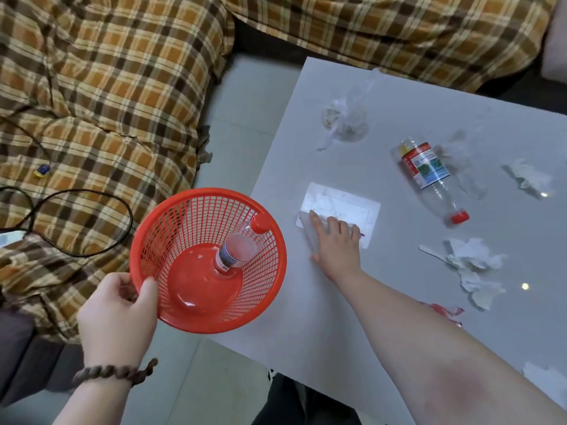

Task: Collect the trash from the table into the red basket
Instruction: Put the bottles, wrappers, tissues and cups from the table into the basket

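The left hand [118, 314] grips the rim of the red basket [171, 231], thumb over the edge and fingers underneath, holding it tilted beside the near left edge of the table [306, 317]. A small clear bottle [237, 250] with a red cap lies inside the basket, leaning against its mesh wall. The right hand [336, 243] rests flat on the table with fingers spread over a flat white wrapper [340, 207]; its fingertips press on the wrapper's near edge, but it is not closed around anything.

Farther right, a larger clear bottle [429, 179] with a red-and-white label lies on its side. A crumpled clear plastic bag [348, 118] sits near the far edge. Torn scraps of white paper [472, 262] lie to the right of the forearm, and another scrap [527, 177] lies toward the right edge. A wooden bead bracelet [113, 371] circles the left wrist.
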Available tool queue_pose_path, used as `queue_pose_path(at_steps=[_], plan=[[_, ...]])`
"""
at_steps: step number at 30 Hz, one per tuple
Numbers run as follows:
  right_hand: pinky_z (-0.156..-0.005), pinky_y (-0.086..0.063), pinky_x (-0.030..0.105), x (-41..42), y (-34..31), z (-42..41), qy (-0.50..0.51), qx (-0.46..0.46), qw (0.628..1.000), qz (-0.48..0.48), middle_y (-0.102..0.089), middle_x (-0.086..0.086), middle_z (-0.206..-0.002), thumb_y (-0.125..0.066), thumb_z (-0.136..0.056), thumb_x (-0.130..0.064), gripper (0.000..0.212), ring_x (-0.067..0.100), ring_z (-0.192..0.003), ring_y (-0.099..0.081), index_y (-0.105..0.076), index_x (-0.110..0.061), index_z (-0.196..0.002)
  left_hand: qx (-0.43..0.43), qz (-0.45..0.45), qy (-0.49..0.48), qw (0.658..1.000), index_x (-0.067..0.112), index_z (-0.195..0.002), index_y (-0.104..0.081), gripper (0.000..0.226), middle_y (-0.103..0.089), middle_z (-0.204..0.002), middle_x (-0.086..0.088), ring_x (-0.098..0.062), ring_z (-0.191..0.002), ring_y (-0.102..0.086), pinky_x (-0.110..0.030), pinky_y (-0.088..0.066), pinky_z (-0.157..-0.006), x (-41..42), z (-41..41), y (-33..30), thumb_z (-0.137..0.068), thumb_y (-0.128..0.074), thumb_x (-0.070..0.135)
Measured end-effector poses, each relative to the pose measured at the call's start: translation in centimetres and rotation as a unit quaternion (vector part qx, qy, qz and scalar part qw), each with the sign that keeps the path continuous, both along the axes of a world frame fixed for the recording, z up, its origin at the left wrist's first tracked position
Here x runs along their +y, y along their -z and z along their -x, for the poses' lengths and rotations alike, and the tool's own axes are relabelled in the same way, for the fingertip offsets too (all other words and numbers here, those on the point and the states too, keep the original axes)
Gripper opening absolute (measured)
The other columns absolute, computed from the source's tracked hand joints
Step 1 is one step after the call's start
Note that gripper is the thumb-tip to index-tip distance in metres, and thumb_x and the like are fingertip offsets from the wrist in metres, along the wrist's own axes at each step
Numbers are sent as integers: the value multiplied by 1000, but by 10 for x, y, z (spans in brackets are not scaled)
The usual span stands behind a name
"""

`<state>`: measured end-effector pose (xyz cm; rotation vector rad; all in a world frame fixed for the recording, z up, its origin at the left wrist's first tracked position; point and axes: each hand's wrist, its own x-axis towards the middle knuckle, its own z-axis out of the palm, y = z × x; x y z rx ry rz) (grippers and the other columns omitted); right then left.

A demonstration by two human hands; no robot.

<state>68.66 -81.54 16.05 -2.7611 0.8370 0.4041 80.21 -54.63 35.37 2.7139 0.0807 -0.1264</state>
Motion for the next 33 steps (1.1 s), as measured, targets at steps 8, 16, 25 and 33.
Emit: queue_pose_path(at_steps=[8, 16, 25, 33], plan=[[-94, -39, 47, 4, -77, 11, 174, -156, 959, -160, -47, 5, -129, -69, -71, -43, 94, 29, -117, -44, -13, -31, -146, -1, 5, -36, 999, 17, -64, -51, 23, -51, -58, 6, -3, -56, -41, -26, -25, -51, -3, 19, -9, -82, -64, 20], [-96, -40, 27, 87, -206, 29, 149, -353, 856, -346, -40, -12, -128, -71, -62, -58, 100, 12, -119, -45, -13, -45, -143, 44, 63, 0, 997, 7, -75, -57, 18, -57, -65, -4, -31, -68, -55, -33, -36, -57, -10, 46, -29, -84, -61, 22], [-110, -28, 46, 152, -205, 25, 23, -105, 950, -293, -37, 10, -146, -74, -67, -57, 106, 29, -135, -31, -13, -28, -149, 51, 127, 59, 989, 7, -81, -62, 12, -64, -72, -5, -28, -73, -59, -32, -41, -65, 12, 82, -56, -85, -60, 18], [-107, -39, 43, 156, -222, 77, 84, -173, 940, -283, -41, 5, -141, -66, -80, -46, 67, 23, -130, -40, -43, -19, -137, 60, 128, 111, 984, 10, -80, -61, 15, -58, -68, 3, -21, -68, -55, -30, -36, -60, 27, 96, -51, -85, -61, 24]])
